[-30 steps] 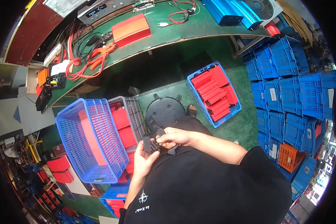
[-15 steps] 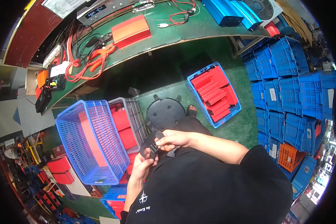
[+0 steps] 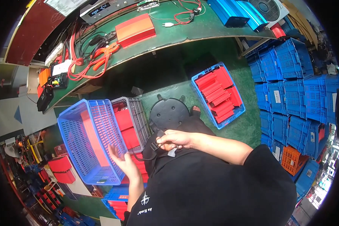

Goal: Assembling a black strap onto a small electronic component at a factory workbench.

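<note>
At my waist, my right hand is closed on a black strap buckle, its fingers pinched together. A dark strap trails from the buckle toward the left. My left hand is raised apart from the buckle, fingers spread and nothing in them. It is beside the near side of a tall blue-violet plastic crate, which holds a red panel. In front of my legs stands a round black stool.
A grey crate with red parts stands by the violet one. On the green floor, a blue crate holds red finned housings. Blue crates are stacked at right. The workbench ahead carries an orange metal case, clamps and cables.
My left hand has let go of the buckle and moved left, its fingers opening. My right hand stays at the buckle. The view has shifted slightly.
</note>
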